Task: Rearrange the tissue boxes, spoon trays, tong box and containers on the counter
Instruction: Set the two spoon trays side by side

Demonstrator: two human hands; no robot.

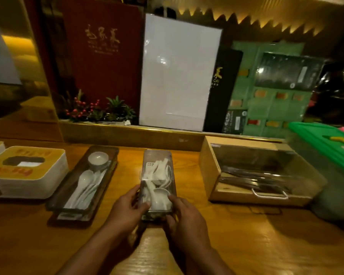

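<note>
Left hand [125,211] and right hand [184,217] clasp the clear tray [157,155] of white spoons [157,181].

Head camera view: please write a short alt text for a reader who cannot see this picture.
Both hands, the left hand and the right hand, grip the near end of a clear spoon tray full of white spoons on a wooden counter. To its left lie a dark spoon tray and a tissue box; to its right stands a wooden tong box.
</note>
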